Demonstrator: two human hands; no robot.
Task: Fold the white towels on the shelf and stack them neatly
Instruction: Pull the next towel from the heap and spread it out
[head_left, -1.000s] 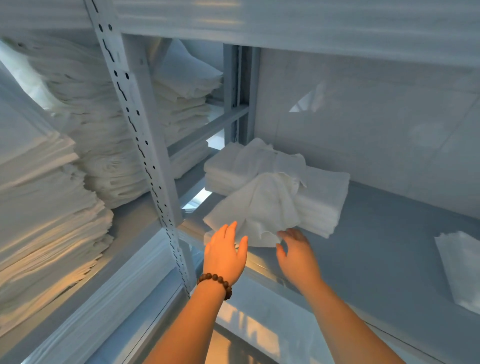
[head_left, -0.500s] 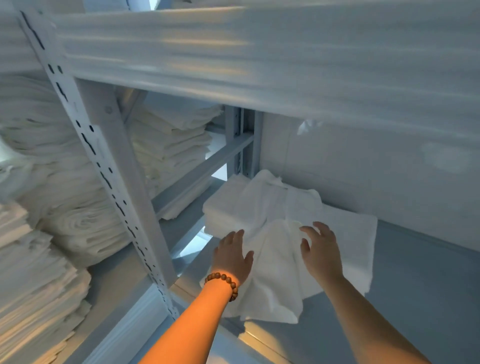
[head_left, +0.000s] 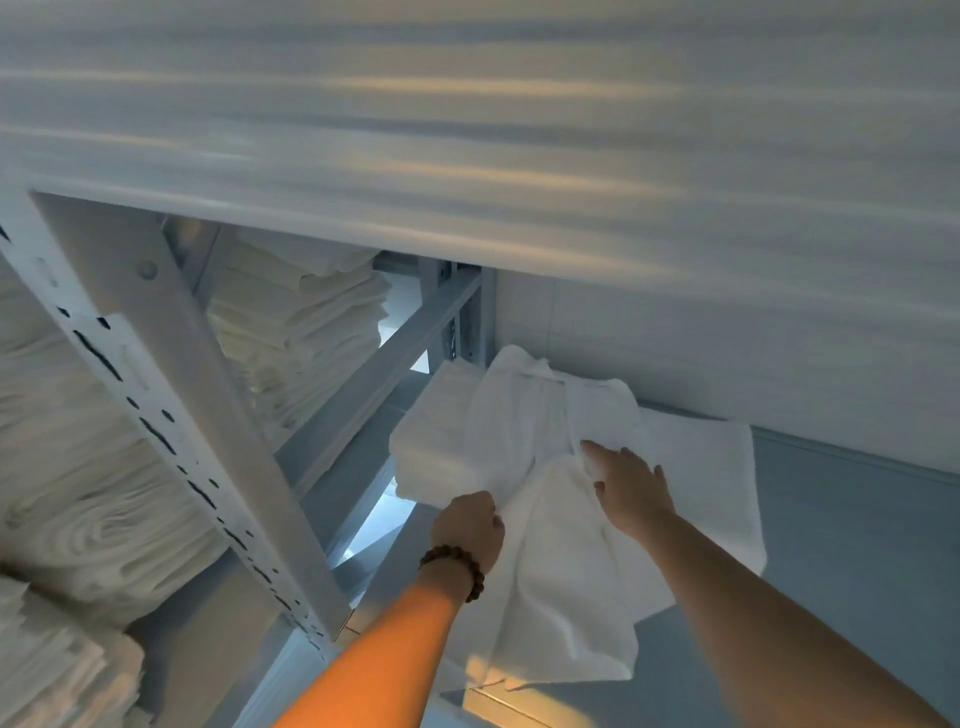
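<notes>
Loose towel (head_left: 561, 571), white and unfolded, lies crumpled across the top of the folded stack (head_left: 431, 452) and spills off its near side, over the front lip of the grey shelf (head_left: 857, 545); by the look of it, folding this piece has barely begun, while the stack beneath seems done; left hand (head_left: 467, 525), at the stack's near left corner, has its fingers curled round a bunch of the towel's edge; right hand (head_left: 631, 486) lies on top of the stack, fingers stretched flat on the cloth, holding nothing; more finished piles (head_left: 296, 332) sit left of the stack, beyond an upright post (head_left: 218, 415)
</notes>
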